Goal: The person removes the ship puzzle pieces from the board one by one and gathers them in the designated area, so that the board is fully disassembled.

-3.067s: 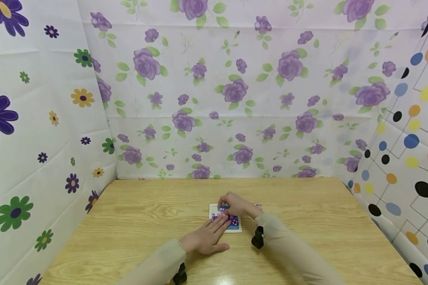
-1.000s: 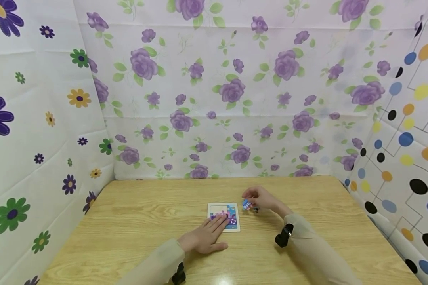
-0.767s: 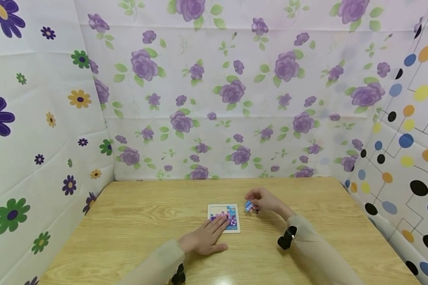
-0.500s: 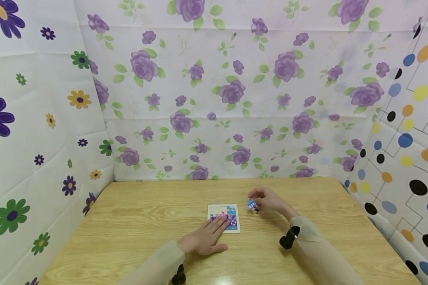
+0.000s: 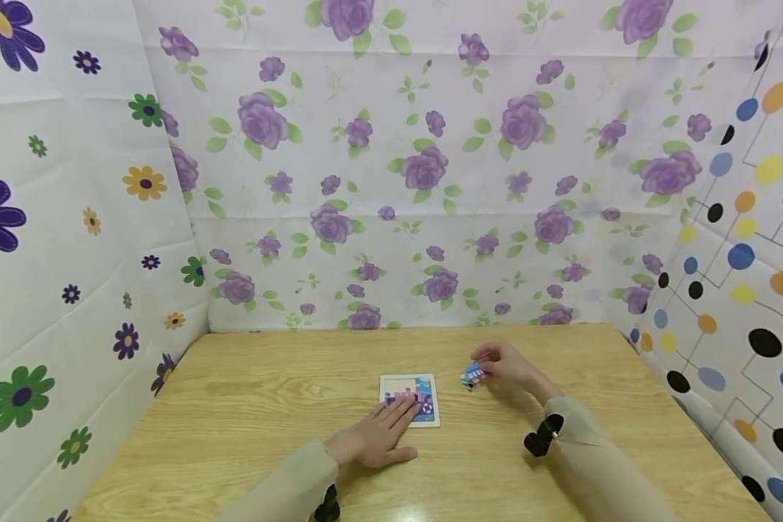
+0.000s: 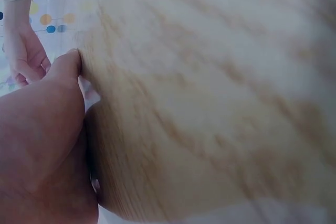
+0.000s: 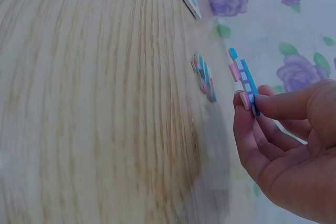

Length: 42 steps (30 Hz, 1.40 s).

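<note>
A jigsaw puzzle in a white-edged tray (image 5: 437,402) lies on the table, with blue, pink and purple pieces and a pale unfilled area at its upper left. My left hand (image 5: 375,435) rests flat with its fingers over the puzzle's lower left and its thumb spread on the table. To the right of the tray, my right hand (image 5: 505,365) pinches a blue, white and pink puzzle piece (image 7: 245,80) between thumb and fingers, raised over the table. Just beside it in the right wrist view, other puzzle pieces (image 7: 203,77) lie on the wood.
The wooden table (image 5: 287,377) extends around both hands. Floral cloth (image 5: 391,181) hangs behind its far edge, with patterned cloths at the left and right sides. A black wrist camera (image 5: 543,436) sits on the right sleeve, another (image 5: 328,504) on the left.
My right hand has gone from over the puzzle tray to its right, and keeps drifting right with the piece pinched. My left hand stays put on the puzzle.
</note>
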{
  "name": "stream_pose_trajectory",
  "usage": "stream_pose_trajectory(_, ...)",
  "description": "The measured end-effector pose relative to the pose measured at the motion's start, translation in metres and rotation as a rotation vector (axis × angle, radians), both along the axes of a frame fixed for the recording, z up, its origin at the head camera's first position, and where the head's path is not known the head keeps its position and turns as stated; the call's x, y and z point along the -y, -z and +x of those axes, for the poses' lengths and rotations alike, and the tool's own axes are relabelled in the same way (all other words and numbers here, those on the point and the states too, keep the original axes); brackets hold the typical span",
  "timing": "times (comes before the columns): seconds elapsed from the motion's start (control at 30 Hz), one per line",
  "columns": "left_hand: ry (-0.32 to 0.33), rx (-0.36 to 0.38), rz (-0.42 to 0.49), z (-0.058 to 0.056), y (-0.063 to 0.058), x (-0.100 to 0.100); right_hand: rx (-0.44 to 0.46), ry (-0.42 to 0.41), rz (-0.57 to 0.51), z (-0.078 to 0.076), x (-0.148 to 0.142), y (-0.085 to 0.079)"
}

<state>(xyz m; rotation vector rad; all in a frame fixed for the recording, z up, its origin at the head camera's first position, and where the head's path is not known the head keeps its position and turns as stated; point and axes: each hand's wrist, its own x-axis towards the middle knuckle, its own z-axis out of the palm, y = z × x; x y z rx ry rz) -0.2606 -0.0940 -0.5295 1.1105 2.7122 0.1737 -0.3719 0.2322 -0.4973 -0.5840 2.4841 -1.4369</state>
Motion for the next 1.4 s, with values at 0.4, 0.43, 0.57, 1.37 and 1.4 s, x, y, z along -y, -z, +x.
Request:
stream_pose_trajectory(0.4, 0.009, 0.011, 0.013, 0.003, -0.005, 0.0, 0.051, 0.057, -0.009, 0.002, -0.017, 0.004)
stream_pose_trajectory(0.43, 0.008, 0.014, 0.012, 0.003, -0.005, 0.0, 0.061, 0.064, -0.017, 0.002, -0.019, 0.004)
stream_pose_trajectory(0.57, 0.003, 0.019, 0.007, 0.005, -0.008, -0.001, 0.084, 0.065, -0.044, 0.005, -0.024, 0.003)
stream_pose_trajectory(1.37, 0.015, 0.008, 0.012, 0.003, -0.006, 0.0, 0.01, 0.105, 0.138, 0.002, -0.031, 0.009)
stream_pose_trajectory(1.4, 0.013, 0.009, 0.011, 0.003, -0.006, 0.0, -0.007, 0.111, 0.16, 0.003, -0.029, 0.009)
